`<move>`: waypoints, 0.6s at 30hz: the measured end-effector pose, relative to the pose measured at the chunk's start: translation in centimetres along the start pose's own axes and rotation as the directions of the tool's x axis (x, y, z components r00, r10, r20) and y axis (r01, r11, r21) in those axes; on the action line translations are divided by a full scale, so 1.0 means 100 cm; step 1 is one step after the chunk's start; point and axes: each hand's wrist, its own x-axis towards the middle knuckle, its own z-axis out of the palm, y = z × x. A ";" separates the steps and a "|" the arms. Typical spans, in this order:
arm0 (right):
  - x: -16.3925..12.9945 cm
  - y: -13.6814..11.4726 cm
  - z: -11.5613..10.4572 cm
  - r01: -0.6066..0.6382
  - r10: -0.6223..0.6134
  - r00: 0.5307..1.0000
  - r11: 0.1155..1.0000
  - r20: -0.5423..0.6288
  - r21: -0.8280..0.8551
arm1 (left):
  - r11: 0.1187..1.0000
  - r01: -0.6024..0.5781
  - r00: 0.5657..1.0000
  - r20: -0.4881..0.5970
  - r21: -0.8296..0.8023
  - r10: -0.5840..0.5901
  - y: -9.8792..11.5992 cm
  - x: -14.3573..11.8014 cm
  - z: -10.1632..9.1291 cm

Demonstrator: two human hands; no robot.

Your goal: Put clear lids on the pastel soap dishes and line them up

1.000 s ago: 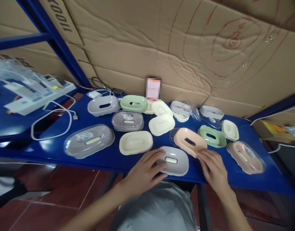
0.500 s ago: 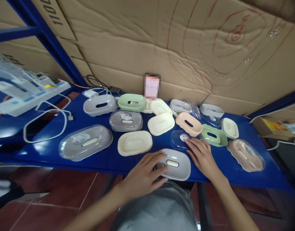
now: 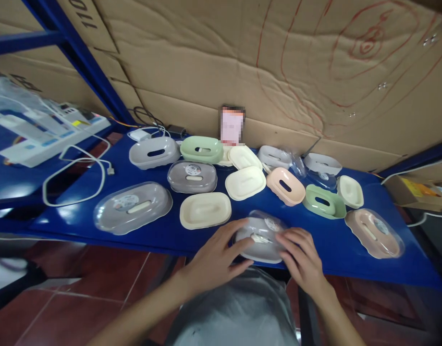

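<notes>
Close to the front edge lies a grey oval soap dish (image 3: pixel 266 256) with a slot in its middle that looks pale. A clear lid (image 3: pixel 260 220) with a round label is over it, slightly tilted; whether it is seated all round I cannot tell. My left hand (image 3: pixel 221 254) grips the dish's left end, its fingers curved along the side. On the right end, my right hand (image 3: pixel 302 254) has its fingers closed on the lid's edge. To the left is a cream insert tray (image 3: pixel 205 211), with a lidded grey dish (image 3: pixel 132 209) beyond it.
Behind are a peach dish (image 3: pixel 286 187), a green dish (image 3: pixel 325 202) and several cream trays (image 3: pixel 245 183). A lidded peach dish (image 3: pixel 374 235) stands at right. A phone (image 3: pixel 231 126) leans on the cardboard wall (image 3: pixel 192 62). A white cable (image 3: pixel 75 199) and power strip (image 3: pixel 37 149) are left.
My right hand has taken the clear lid from the blue table behind and brought it toward me over the grey soap dish. My left hand stays at the dish.
</notes>
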 end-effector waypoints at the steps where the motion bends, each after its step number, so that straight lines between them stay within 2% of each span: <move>1: -0.004 -0.008 0.004 0.002 -0.002 1.000 1.000 -0.007 0.002 | 1.000 0.014 1.000 -0.016 -0.014 -0.014 -0.001 -0.001 0.001; 5: -0.009 -0.026 0.015 0.006 -0.006 1.000 1.000 0.025 -0.016 | 0.996 0.050 0.998 -0.046 -0.074 -0.053 -0.003 -0.003 0.003; 9: -0.004 -0.026 0.014 0.043 -0.047 0.992 0.998 0.118 0.041 | 0.995 0.075 0.996 -0.049 -0.061 -0.079 -0.003 -0.002 0.002; 12: -0.003 -0.025 0.011 0.049 -0.057 0.988 0.997 0.145 0.059 | 0.997 0.064 0.998 -0.007 -0.039 -0.065 -0.003 0.001 0.000; 15: -0.004 -0.027 0.014 0.046 -0.055 0.986 0.997 0.156 0.058 | 0.998 0.047 0.999 0.030 -0.033 -0.046 -0.004 0.003 -0.001; 18: -0.003 -0.030 0.021 0.038 -0.033 0.992 0.999 0.123 -0.034 | 0.999 0.032 0.999 0.015 -0.028 -0.032 -0.004 0.004 -0.001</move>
